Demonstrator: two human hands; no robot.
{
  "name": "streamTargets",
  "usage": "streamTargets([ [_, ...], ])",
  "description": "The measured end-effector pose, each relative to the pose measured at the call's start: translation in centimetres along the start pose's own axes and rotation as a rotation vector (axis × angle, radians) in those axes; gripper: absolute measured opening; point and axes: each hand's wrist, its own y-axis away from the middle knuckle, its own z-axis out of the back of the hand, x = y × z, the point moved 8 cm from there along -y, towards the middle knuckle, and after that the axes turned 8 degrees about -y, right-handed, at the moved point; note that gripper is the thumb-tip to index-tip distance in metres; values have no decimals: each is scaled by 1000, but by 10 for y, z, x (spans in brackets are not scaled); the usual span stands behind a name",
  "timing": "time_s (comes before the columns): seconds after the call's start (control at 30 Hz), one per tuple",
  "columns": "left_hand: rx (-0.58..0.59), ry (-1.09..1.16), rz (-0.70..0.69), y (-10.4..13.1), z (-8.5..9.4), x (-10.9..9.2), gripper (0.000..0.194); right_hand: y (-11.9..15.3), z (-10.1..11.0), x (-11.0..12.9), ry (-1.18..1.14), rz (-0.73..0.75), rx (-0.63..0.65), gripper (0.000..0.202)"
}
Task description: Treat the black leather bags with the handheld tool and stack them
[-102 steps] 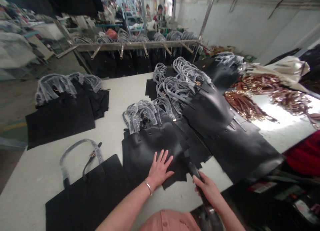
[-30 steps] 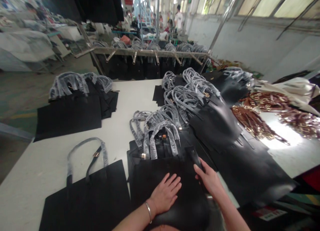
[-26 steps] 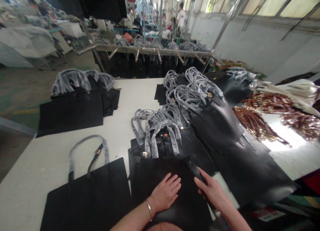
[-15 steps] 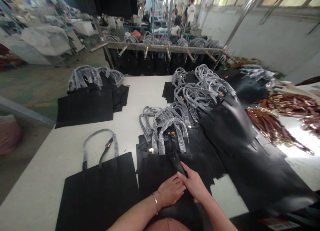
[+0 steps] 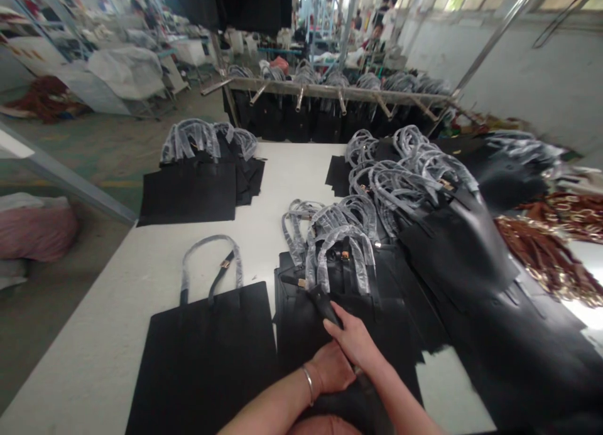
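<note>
My right hand [image 5: 354, 339] is closed around a long black strip [image 5: 324, 304] that looks like a strap. The strip's far end points toward the wrapped handles. My left hand [image 5: 332, 367], with a silver bracelet at the wrist, is closed at the strip just below the right; its fingertips are partly hidden. Under both hands lies a black tote bag [image 5: 301, 325], its handles [image 5: 346, 240] wrapped in clear plastic. To the left, another black tote bag [image 5: 207, 359] lies flat, with one wrapped handle [image 5: 210, 239] raised and a buckled strap [image 5: 221, 272].
The white table [image 5: 94, 322] carries a bag pile [image 5: 188, 193] at the back left. More black bags [image 5: 464, 247] are heaped on the right, beside brown straps with metal fittings [image 5: 541, 259]. A metal rack [image 5: 339, 90] with hanging bags stands behind; people are farther back.
The view has shifted left, so things appear farther right. My left hand has moved down toward me, away from the right hand's fingers, and more of the black strip shows.
</note>
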Motion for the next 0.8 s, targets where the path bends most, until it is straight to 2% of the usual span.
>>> streamTargets([
  [0.07, -52, 67, 26, 9, 11, 2, 18, 0, 2, 1, -7, 12, 6, 59],
  [0.1, -117, 109, 90, 16, 20, 8, 19, 3, 3, 0, -15, 12, 15, 59],
  [0.17, -354, 198, 364, 41, 46, 36, 21, 9, 5, -4, -40, -1, 43, 57],
  [0.27, -748, 279, 913, 99, 80, 92, 23, 19, 4, -6, -82, -20, 71, 57],
  [0.33, -844, 347, 1118, 121, 90, 121, 28, 24, 4, -3, -99, -15, 66, 57],
  [0.43, -823, 520, 1154, 119, 94, 151, 27, 33, 5, 3, -113, 4, 54, 55],
  [0.5, -815, 602, 1113, 114, 97, 158, 24, 41, 7, 7, -120, 22, 55, 55],
  [0.6, -825, 698, 1069, 112, 98, 155, 27, 56, 13, 9, -115, 31, 55, 56],
  [0.8, -852, 821, 1038, 113, 106, 136, 37, 74, 28, 11, -141, 41, 64, 61],
])
